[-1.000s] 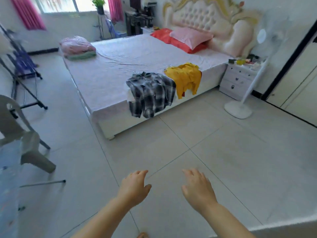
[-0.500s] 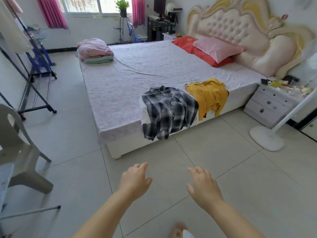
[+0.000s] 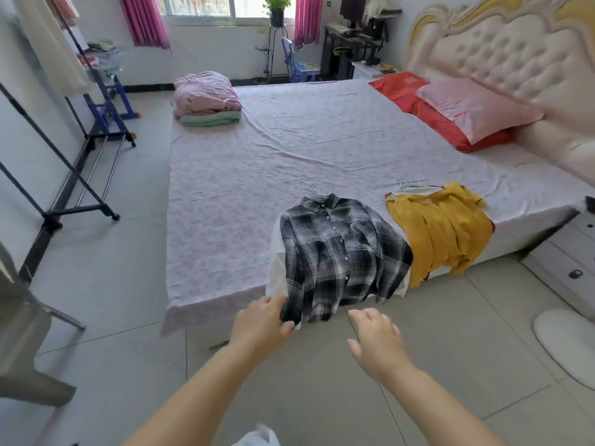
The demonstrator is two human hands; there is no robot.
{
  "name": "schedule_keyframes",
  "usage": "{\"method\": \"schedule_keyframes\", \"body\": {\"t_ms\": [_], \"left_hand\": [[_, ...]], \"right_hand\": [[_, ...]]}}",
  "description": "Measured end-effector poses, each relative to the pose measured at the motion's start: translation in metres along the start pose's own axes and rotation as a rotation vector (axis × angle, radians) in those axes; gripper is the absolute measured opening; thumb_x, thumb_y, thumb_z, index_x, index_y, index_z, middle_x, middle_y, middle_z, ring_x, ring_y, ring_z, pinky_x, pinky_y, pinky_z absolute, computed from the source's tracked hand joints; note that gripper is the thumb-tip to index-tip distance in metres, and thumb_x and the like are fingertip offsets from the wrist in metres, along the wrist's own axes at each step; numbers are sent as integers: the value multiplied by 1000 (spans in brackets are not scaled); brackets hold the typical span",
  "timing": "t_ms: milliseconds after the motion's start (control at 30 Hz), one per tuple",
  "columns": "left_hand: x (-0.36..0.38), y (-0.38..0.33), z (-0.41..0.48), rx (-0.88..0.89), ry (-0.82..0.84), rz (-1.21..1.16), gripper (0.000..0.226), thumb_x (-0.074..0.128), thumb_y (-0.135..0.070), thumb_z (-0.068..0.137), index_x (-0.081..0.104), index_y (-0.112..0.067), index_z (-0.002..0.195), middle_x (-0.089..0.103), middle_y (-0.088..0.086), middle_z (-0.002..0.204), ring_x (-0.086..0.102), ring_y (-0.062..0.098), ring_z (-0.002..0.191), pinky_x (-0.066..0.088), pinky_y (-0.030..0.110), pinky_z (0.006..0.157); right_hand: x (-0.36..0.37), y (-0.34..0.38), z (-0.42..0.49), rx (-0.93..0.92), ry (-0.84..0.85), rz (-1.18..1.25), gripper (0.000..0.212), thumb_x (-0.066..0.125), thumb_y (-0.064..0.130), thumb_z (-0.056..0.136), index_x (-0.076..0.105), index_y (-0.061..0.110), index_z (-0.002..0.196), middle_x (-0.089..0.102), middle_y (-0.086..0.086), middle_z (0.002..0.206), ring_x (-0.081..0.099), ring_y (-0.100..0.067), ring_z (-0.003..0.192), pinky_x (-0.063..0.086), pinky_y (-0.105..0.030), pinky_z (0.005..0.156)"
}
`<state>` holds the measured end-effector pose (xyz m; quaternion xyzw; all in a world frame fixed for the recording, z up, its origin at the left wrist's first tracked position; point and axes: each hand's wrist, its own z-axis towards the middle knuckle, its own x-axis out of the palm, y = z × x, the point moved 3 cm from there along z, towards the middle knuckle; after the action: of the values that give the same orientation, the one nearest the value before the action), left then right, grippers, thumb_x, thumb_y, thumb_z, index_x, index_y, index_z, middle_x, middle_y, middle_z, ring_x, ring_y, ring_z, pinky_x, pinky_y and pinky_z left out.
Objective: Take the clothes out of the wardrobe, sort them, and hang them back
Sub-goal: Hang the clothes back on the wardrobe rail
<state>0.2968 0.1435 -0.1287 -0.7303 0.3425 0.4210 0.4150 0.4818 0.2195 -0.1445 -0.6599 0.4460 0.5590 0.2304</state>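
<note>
Plaid shirt (image 3: 341, 252) and yellow top (image 3: 444, 233) overhang the bed's (image 3: 257, 175) near edge. Left hand (image 3: 259, 326) meets the plaid shirt's hem, fingers loosely curled, grip unclear. Right hand (image 3: 376, 342) hovers with fingers spread.

No legible txt, nos. or brand names anywhere in view. Red pillow (image 3: 406, 97) carries a pale printed mark near its far end, too blurred to read. Red shapes hang in the window (image 3: 199, 6), too small to tell if they're letters.
</note>
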Motion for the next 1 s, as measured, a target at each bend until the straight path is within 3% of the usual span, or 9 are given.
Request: {"method": "schedule_keyframes", "body": {"t_ms": [333, 667, 1000], "left_hand": [[-50, 4, 242, 0, 12, -71, 54, 44, -38, 94, 27, -23, 143, 41, -1, 139, 41, 19, 125, 40, 34, 95], [-91, 13, 419, -39, 65, -102, 54, 43, -37, 94, 27, -23, 143, 43, -2, 136, 42, 18, 122, 40, 32, 94], [-71, 27, 570, -199, 112, -72, 51, 41, -38, 95, 28, -24, 142, 44, -4, 136, 44, 18, 121, 39, 32, 93]], "right_hand": [[-51, -28, 250, 30, 40, -36, 48, 47, 34, 94, 32, 21, 138, 40, 2, 134, 38, -19, 124, 30, -31, 105], [-92, -36, 448, -8, 115, -20, 50, 47, 33, 94, 31, 18, 139, 40, -2, 137, 39, -21, 125, 34, -33, 103], [-53, -71, 667, -123, 299, -104, 48, 48, 29, 93, 37, 15, 137, 42, -6, 135, 41, -26, 123, 38, -37, 99]]}}
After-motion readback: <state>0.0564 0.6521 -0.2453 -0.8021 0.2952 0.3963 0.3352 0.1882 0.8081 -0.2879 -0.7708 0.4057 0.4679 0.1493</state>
